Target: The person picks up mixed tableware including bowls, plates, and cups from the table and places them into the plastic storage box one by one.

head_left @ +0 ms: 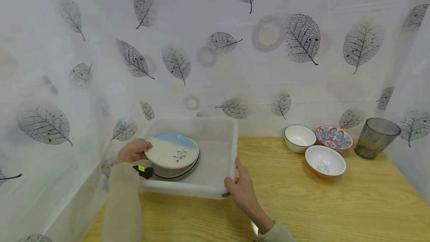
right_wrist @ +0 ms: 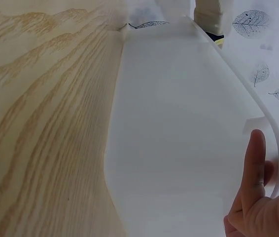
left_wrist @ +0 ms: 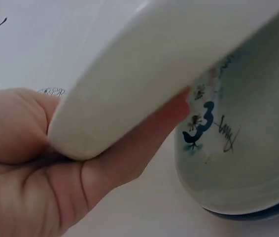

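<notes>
A cream plate [head_left: 171,154] with a blue edge and a small plant motif is held at its left edge by my left hand [head_left: 132,150]. In the left wrist view the fingers of that hand [left_wrist: 55,173] lie under the plate [left_wrist: 129,84]. Below it, more dishes sit in a white plastic bin [head_left: 215,160]; one is a patterned dish [left_wrist: 238,163] with a dark blue edge beneath. My right hand [head_left: 243,189] grips the near right corner of the bin's rim. The right wrist view shows its fingers around the rim of the bin [right_wrist: 179,123].
On the wooden table [head_left: 285,204], to the right, stand a white bowl with a dark rim [head_left: 300,137], a red and blue patterned bowl [head_left: 334,138], an orange-sided white bowl [head_left: 325,160] and a grey glass [head_left: 377,137]. A leaf-print curtain [head_left: 208,74] hangs behind.
</notes>
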A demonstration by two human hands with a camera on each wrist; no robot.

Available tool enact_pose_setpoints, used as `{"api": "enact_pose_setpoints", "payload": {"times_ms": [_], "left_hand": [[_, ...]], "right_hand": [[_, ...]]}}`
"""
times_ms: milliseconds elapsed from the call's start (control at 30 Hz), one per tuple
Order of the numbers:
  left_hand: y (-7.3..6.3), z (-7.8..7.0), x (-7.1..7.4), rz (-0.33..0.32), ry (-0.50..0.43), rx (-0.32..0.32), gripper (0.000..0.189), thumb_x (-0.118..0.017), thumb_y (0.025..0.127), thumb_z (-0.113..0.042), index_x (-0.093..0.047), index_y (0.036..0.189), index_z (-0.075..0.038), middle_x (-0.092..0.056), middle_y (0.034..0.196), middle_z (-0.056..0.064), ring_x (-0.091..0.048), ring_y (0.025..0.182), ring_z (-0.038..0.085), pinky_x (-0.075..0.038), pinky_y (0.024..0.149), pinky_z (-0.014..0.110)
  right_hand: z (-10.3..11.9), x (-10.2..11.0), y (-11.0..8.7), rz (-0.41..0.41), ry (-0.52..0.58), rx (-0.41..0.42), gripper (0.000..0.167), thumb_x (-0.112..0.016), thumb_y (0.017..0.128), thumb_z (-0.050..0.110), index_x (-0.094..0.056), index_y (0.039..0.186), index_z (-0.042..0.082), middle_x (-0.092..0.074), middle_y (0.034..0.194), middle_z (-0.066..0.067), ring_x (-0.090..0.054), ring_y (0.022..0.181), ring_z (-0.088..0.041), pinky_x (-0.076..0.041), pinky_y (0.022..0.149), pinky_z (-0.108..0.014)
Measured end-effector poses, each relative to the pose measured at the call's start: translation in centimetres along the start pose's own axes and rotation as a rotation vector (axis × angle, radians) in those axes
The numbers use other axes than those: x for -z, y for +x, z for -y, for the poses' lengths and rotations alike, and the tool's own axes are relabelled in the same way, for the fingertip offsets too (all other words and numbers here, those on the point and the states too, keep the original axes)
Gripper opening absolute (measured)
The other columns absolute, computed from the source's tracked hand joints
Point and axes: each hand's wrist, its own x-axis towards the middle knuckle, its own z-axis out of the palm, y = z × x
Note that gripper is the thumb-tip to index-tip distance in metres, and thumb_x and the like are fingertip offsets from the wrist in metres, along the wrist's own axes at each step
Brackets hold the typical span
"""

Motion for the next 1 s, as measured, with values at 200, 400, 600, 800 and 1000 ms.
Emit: {"api": "enact_pose_setpoints", "payload": {"times_ms": [200,400,600,800,1000], "left_hand": [[0.3,-0.3,-0.7,-0.057,0.092,0.029,0.043,-0.038,0.102,-0.004,-0.033,0.135,0.023,-0.053,0.108,0.022,-0.061,0.078,0.018,-0.056,0.071,0.031],[0.5,-0.5,-1.1,-0.093,0.095,0.103,0.042,-0.034,0.095,0.004,-0.029,0.134,0.019,-0.044,0.113,0.024,-0.053,0.084,0.024,-0.052,0.070,0.030],[0.5,-0.9,-1.3,-0.092,0.153,0.116,0.051,-0.028,0.094,0.000,-0.016,0.141,0.016,-0.028,0.131,0.030,-0.042,0.101,0.033,-0.048,0.083,0.035],[0.7,-1.2,-1.7,-0.054,0.169,0.132,0.062,-0.024,0.098,-0.001,0.005,0.150,0.015,-0.007,0.150,0.037,-0.037,0.118,0.044,-0.046,0.100,0.054],[1.5,-1.0,-1.8,-0.096,0.291,0.176,0.050,-0.025,0.101,0.000,-0.014,0.145,0.020,-0.033,0.135,0.040,-0.055,0.101,0.038,-0.058,0.081,0.046]], "right_hand": [[-0.1,0.1,0.1,-0.011,0.003,0.000,0.083,-0.054,0.086,-0.005,-0.011,0.157,-0.002,-0.027,0.143,-0.029,-0.067,0.089,-0.034,-0.058,0.053,-0.041],[-0.3,0.0,0.1,-0.015,0.016,-0.017,0.084,-0.054,0.085,-0.006,-0.011,0.157,-0.003,-0.027,0.144,-0.027,-0.067,0.089,-0.035,-0.058,0.052,-0.037],[-0.4,0.0,0.2,-0.012,0.022,-0.016,0.083,-0.054,0.086,-0.005,-0.011,0.157,-0.002,-0.027,0.145,-0.027,-0.067,0.090,-0.037,-0.058,0.053,-0.036],[-0.4,0.0,0.2,-0.007,0.023,-0.013,0.083,-0.054,0.086,-0.005,-0.010,0.157,-0.001,-0.026,0.145,-0.027,-0.067,0.090,-0.035,-0.058,0.053,-0.037],[-0.3,0.0,0.2,-0.013,0.017,-0.021,0.084,-0.054,0.086,-0.005,-0.010,0.157,-0.002,-0.026,0.147,-0.026,-0.067,0.089,-0.035,-0.058,0.052,-0.036]]}}
